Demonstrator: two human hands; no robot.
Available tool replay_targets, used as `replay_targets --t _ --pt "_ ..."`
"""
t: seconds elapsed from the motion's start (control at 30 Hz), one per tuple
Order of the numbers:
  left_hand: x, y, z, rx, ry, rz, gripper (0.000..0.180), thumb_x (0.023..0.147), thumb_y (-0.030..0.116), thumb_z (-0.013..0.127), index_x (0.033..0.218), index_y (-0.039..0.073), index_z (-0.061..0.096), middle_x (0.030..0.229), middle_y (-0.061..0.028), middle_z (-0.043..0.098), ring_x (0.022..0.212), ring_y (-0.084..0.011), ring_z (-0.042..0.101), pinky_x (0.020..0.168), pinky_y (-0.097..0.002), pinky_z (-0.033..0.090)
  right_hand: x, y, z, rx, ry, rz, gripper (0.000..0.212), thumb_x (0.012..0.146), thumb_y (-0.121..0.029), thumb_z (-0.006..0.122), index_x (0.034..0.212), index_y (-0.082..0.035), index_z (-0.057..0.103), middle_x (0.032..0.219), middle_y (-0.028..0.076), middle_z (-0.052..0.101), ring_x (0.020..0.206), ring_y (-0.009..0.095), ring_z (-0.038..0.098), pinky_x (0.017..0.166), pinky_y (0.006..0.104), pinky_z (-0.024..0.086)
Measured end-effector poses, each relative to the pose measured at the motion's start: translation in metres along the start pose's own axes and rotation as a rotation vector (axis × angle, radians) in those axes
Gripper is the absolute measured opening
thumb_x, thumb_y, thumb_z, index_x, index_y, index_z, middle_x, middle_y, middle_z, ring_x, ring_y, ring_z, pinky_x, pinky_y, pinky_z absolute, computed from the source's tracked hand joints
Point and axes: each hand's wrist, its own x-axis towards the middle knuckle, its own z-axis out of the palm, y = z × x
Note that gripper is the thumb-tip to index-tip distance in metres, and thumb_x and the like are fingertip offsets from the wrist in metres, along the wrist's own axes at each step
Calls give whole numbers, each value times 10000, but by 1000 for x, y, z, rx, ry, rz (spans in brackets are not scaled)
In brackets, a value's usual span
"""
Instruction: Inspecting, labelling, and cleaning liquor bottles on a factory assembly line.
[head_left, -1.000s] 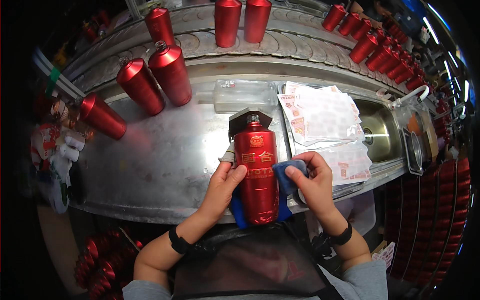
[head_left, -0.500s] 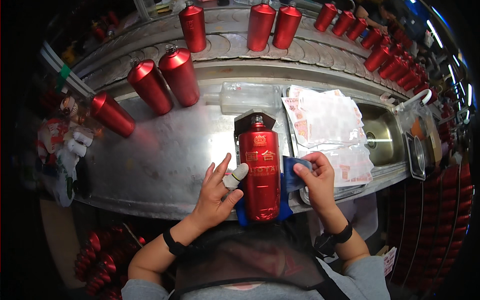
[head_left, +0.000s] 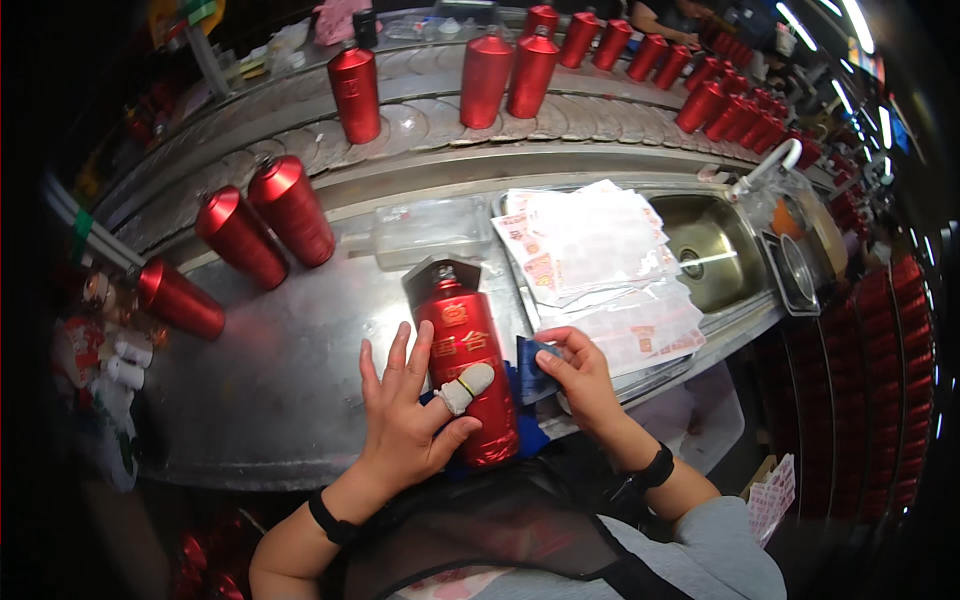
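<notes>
A red metallic bottle (head_left: pixel 492 418) with gold lettering lies on its back in front of me, neck pointing away. It rests in a dark holder (head_left: pixel 412 288), with blue cloth (head_left: pixel 530 437) showing along its lower sides. My left hand (head_left: pixel 410 420) spreads its fingers at the bottle's left side. The index finger, wrapped in a whitish finger cover (head_left: pixel 468 388), reaches over the bottle's front; whether it touches is hard to tell. To the bottle's right, my right hand (head_left: pixel 585 382) pinches a flat dark blue scraper-like piece (head_left: pixel 533 372) between thumb and fingers.
Sheets of printed labels (head_left: pixel 595 250) lie in a metal tray at right, beside a sink (head_left: pixel 705 245). A clear flat container (head_left: pixel 430 230) sits beyond the bottle. Red bottles (head_left: pixel 290 212) stand at left, others ride the conveyor (head_left: pixel 420 120). Another person (head_left: pixel 675 20) is at the far side.
The whole view has shifted and tilted. My left hand has come further over the bottle, its covered finger now across the front. My right hand still holds the blue piece.
</notes>
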Motion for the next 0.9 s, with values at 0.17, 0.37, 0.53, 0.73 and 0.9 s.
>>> replay_targets --t 0.17,0.37,0.53,0.73,0.9 --pt "20 22 9 143 22 14 319 898 458 647 1075 226 776 1582 -201 343 1515 -424 116 1119 -679 -96 -1 -7 -23 39 0 62 166 922 -87 656 1067 -8 639 945 13 659 826 60 586 753 216 465" --pt "19 14 5 -103 44 -31 317 880 356 695 1143 190 750 1576 -205 352 1509 -423 151 1138 -661 -42 -6 -33 -117 -1042 240 -123 244 828 -258 743 818 -25 675 663 98 618 607 185 593 590 338 468" --pt "-9 -14 5 -142 177 -203 538 947 340 610 1397 51 555 1560 -279 335 1475 -452 262 1184 -590 105 5 -61 -171 -1542 280 -151 287 735 -247 765 941 -91 640 839 116 629 772 322 657 698 436 520" --pt "-19 -19 10 -183 208 -294 569 958 349 592 1408 8 523 1563 -269 339 1481 -417 270 1198 -538 132 26 -57 -180 -1557 152 -110 434 666 -315 818 982 -84 630 938 118 632 884 326 656 749 431 527" --pt "-25 -23 15 -214 217 -320 577 956 333 595 1415 -7 510 1557 -263 351 1471 -411 288 1198 -510 158 34 -49 -161 -1431 71 -85 468 676 -320 813 1035 -70 647 1005 139 621 935 335 650 797 427 523"
